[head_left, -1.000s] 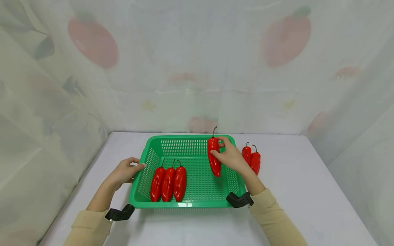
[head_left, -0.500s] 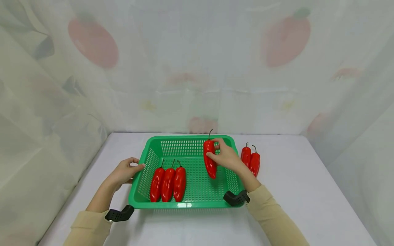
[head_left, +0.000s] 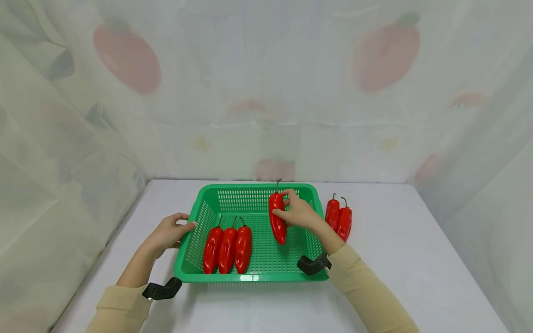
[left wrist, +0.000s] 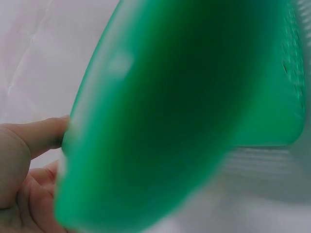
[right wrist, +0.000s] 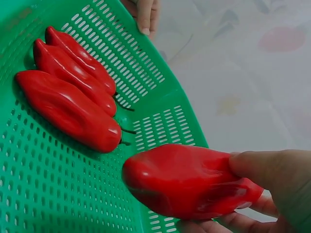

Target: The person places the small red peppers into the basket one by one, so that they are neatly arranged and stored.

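Between the thumb and fingers of my right hand (head_left: 298, 211) is a red chili pepper (head_left: 277, 219), stem up, held over the right half of a green plastic basket (head_left: 250, 277). In the right wrist view this pepper (right wrist: 184, 182) is close to the camera, tip toward the basket floor. My left hand (head_left: 170, 231) grips the basket's left rim, thumb on top and fingers at the outside. The left wrist view shows the thumb (left wrist: 43, 133) against the green rim. Three red chili peppers (head_left: 226, 249) lie side by side in the basket's left half, stems pointing away.
Two more red chili peppers (head_left: 344, 224) lie on the white table (head_left: 399, 259), just right of the basket and partly behind my right forearm. A printed curtain (head_left: 266, 92) hangs behind the table and along both sides.
My right hand has moved left and slightly lower with the chili pepper over the basket. The left hand and the basket have stayed in place.
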`<state>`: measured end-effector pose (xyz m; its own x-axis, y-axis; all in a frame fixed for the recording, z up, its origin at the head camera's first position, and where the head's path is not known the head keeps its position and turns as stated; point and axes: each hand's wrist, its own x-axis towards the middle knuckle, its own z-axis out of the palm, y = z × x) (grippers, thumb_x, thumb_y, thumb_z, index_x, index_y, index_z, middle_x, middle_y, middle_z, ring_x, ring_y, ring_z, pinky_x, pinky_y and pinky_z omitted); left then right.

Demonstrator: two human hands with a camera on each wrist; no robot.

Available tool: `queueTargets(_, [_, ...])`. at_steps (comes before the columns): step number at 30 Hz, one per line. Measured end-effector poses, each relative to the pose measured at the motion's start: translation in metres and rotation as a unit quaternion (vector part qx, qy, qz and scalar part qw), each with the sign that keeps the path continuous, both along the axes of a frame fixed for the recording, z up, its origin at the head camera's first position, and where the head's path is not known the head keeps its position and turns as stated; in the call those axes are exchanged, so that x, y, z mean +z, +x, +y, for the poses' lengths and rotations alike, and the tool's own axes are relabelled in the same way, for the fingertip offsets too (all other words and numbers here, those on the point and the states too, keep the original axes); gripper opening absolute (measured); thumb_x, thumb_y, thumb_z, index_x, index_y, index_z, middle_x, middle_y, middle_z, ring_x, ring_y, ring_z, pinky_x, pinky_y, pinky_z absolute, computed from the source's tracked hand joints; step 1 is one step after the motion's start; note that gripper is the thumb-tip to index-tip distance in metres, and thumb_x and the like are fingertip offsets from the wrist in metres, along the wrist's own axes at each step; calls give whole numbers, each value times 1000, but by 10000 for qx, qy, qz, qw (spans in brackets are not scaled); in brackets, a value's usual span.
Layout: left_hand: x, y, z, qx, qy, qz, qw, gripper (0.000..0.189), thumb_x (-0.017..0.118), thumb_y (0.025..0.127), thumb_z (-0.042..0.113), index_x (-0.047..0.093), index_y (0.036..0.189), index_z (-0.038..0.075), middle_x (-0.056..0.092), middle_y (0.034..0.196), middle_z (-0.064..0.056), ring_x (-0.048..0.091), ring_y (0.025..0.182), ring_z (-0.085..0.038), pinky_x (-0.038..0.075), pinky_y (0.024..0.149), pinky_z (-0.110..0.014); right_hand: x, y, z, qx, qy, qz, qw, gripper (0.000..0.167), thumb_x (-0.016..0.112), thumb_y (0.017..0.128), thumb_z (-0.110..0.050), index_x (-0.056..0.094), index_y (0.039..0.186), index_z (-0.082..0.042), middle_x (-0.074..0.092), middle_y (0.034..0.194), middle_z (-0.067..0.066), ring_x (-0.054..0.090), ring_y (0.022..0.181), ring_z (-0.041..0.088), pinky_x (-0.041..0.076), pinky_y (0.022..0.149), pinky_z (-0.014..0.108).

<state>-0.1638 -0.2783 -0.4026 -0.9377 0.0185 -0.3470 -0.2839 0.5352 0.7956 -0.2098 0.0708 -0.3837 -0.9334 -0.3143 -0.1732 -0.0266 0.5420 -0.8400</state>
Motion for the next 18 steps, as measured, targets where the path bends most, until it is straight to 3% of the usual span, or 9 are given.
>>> queueTargets(7, [1, 1, 0, 19, -19, -18, 10000, 53, 55, 92, 33, 37, 128, -2, 63, 104, -21, 65, 75, -19, 56, 67, -40, -2, -4, -2, 292, 10, -229, 9993, 60, 63, 87, -20, 32, 137, -8, 55, 107, 15, 62, 74, 18, 56, 58, 34])
queueTargets(18, [0, 0, 0, 21, 38, -2, 10000, 51, 55, 92, 31, 38, 127, -3, 64, 101, -20, 66, 74, -20, 56, 67, -40, -14, -12, -8, 543, 52, -575, 9969, 58, 64, 86, -17, 33, 133, -4, 58, 100, 16, 62, 71, 20, 55, 64, 44])
